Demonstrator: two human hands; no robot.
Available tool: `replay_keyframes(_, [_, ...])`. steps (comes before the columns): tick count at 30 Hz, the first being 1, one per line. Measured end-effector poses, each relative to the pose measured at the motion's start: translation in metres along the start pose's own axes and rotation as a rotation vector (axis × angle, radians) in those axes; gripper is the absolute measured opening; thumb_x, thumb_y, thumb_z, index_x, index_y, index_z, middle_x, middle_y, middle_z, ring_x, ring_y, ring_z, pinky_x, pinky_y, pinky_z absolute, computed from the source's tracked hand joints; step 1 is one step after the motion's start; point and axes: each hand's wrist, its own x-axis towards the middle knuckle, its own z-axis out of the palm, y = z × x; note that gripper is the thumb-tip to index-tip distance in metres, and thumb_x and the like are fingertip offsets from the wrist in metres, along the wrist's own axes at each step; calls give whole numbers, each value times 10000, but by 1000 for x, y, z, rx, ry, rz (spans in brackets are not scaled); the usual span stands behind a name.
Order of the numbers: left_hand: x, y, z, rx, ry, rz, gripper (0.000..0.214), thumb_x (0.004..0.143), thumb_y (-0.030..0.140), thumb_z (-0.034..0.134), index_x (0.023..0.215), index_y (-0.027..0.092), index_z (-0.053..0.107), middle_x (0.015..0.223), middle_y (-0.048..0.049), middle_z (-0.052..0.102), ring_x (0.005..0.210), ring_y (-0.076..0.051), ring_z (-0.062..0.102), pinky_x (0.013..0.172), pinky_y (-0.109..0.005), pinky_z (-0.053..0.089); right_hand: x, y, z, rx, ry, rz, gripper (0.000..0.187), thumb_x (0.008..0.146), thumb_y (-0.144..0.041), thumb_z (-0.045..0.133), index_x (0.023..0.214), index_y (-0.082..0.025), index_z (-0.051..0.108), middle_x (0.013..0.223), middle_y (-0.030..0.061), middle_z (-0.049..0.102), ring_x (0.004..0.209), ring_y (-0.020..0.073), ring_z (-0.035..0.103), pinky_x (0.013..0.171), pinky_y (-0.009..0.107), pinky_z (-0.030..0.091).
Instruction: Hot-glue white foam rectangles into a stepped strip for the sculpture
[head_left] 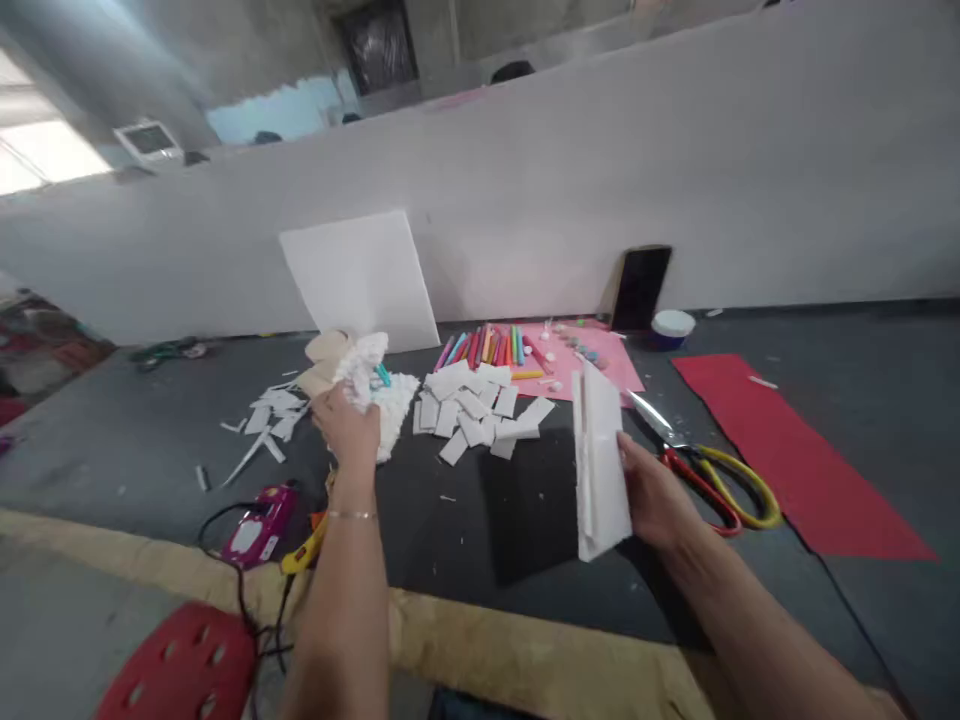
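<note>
My right hand (pixel 656 492) is closed on the edge of a folded white board piece (pixel 606 465), which stands upright above the black table and shows layered panels on its left side. My left hand (pixel 346 425) reaches to a white bumpy-textured piece (pixel 394 415) with a small teal item (pixel 382 375) on it; the fingertips are partly hidden behind the hand but appear wrapped on its upper part. Beige rounded card pieces (pixel 328 347) lie just behind that hand. Between the hands is a heap of small white rectangles (pixel 472 408).
Scissors (pixel 701 475) and a red sheet (pixel 802 460) lie right. Behind are colored pens (pixel 487 347) on a pink sheet (pixel 619 365), a phone (pixel 640 288), a small tub (pixel 673 328) and a white board (pixel 364 275). A purple glue gun (pixel 259 527), yellow cutter (pixel 304 548) and white scraps (pixel 274 412) lie left.
</note>
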Motion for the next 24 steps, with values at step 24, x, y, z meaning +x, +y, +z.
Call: replay_keyframes(24, [-54,-4,3,96,93,52,631,829,358,678,1389,152,473,1491,-226,372,1405,-398,323,1123,-616,284,1,-1,4,199,45,-102,219,655,-367,827,623,-223,665,617,4,727,539,186,669,541,282,573])
